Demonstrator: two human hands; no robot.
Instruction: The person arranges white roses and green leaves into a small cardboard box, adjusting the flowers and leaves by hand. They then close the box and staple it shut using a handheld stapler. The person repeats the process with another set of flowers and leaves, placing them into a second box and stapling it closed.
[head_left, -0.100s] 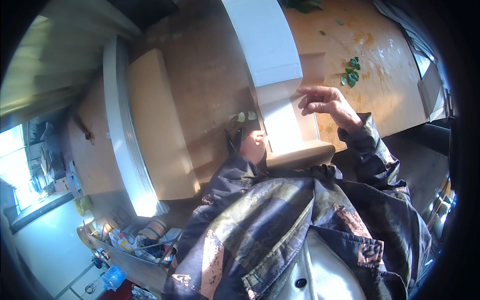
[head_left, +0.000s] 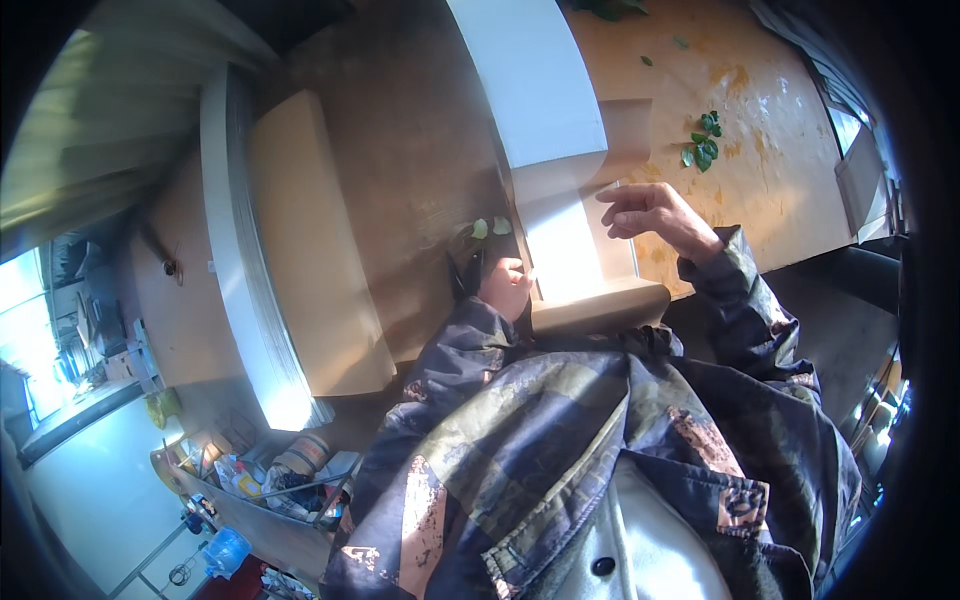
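Observation:
A long white carton lies before me with its near end open, and its brown flap folds out toward my body. Sunlight falls on the bright inner panel. My left hand is at the carton's left edge with its fingers curled; what they hold, if anything, is hidden. Dark pointed shapes stick out beside that hand, too shadowed to name. Just beyond them lie pale green leaves. My right hand hovers by the carton's right side, fingers stretched and slightly bent, holding nothing.
A flat stack of white-edged cardboard and a brown carton piece lie to the left. A green leafy sprig rests on the wet-stained table at right. A cluttered bin stands at lower left, near a blue water bottle.
The fingers of my right hand have dropped slightly and drawn back from the carton's side. My left hand has stayed about where it was.

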